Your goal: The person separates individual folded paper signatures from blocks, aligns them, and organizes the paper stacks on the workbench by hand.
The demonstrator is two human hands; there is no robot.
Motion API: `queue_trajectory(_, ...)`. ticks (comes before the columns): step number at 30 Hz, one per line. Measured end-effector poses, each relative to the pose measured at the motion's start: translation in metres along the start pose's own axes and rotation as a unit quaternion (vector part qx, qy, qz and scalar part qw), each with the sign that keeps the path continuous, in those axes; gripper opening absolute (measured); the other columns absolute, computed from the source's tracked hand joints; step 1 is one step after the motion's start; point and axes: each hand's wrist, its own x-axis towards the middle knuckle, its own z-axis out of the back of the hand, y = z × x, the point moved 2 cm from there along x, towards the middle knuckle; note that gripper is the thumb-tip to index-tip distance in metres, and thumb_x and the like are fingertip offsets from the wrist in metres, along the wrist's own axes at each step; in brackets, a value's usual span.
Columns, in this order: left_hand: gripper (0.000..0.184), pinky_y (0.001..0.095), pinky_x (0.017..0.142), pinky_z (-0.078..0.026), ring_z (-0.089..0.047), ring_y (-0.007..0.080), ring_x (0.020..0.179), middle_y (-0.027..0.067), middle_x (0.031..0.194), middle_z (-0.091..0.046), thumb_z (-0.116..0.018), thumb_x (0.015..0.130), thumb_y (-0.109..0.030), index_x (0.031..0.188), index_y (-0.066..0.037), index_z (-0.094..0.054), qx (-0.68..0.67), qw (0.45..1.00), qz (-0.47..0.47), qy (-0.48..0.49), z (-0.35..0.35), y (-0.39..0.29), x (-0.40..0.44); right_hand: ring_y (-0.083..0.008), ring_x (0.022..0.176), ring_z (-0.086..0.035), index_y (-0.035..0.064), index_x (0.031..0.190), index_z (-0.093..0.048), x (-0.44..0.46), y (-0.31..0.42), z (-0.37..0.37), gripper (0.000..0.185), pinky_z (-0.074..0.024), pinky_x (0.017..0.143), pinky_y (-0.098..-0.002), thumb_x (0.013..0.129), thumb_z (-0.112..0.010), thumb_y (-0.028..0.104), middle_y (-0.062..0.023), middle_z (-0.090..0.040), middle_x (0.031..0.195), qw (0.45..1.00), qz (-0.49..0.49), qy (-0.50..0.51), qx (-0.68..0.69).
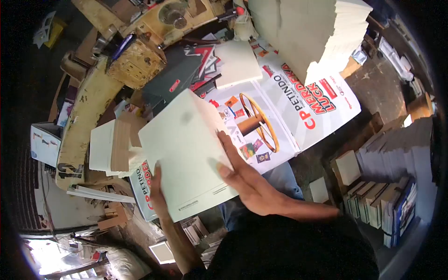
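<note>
Between my two hands is a thick coverless book block (184,154), its pale top page bearing a few small printed lines near the lower edge. My left hand (161,193) grips its left side, fingers mostly hidden beneath. On the right side, my right hand (252,184) presses along the page edges with the thumb on top. The block is held above a printed banner sheet (287,135) covering the work surface. Behind it lie a dark sheet of card (175,77) and a smaller cream stack of paper (239,63).
A tall stack of sheets (298,28) rises at the back right. Left of my hands stand more book blocks (102,147). A worn yellowish machine (137,60) is at the back left. Several books (378,205) line a low shelf at right.
</note>
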Motion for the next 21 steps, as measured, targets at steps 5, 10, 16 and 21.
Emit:
queue_trajectory(5,0.051,0.0363,0.098,-0.048,-0.059,0.0273,0.119,0.0193,0.134,-0.057,-0.054,0.101,-0.026,0.143,0.001,-0.045,0.415,0.899,-0.139,0.031,-0.03,-0.033,-0.019,-0.0298,0.152,-0.009,-0.0066,0.155,-0.009,-0.005,-0.002,0.014,0.068,-0.0084,0.122,-0.0362,0.108,-0.031,0.038,-0.0249,-0.014,0.162,0.993,0.009,0.014,0.121)
queue_trajectory(10,0.062,0.0511,0.109,-0.041,-0.043,0.0368,0.138,0.0247,0.149,-0.044,-0.074,0.088,-0.033,0.14,-0.007,-0.054,0.602,0.72,-0.331,0.093,-0.085,-0.061,-0.08,-0.0208,0.124,-0.053,-0.0036,0.139,-0.049,-0.014,-0.018,0.051,0.053,-0.0388,0.107,-0.0359,0.107,-0.042,0.038,-0.0127,-0.06,0.131,0.948,-0.083,-0.063,0.299)
queue_trajectory(16,0.061,0.0518,0.1,-0.049,-0.046,0.0478,0.133,0.0275,0.148,-0.043,-0.081,0.076,-0.023,0.134,-0.017,-0.063,0.741,0.522,-0.287,0.311,-0.136,-0.046,-0.092,-0.0144,0.099,-0.064,-0.0062,0.105,-0.069,-0.039,-0.019,0.042,0.017,-0.0523,0.086,-0.0284,0.088,-0.064,-0.008,-0.0117,-0.068,0.108,0.941,-0.109,-0.082,0.31)
queue_trajectory(21,0.063,0.051,0.097,-0.052,-0.047,0.0498,0.13,0.0297,0.149,-0.04,-0.083,0.07,-0.021,0.13,-0.021,-0.066,0.733,0.537,-0.278,0.312,-0.127,-0.047,-0.081,-0.0184,0.101,-0.065,-0.0044,0.105,-0.071,-0.041,-0.024,0.038,0.019,-0.0527,0.089,-0.0318,0.087,-0.066,-0.009,-0.0144,-0.068,0.107,0.931,-0.076,-0.034,0.354)
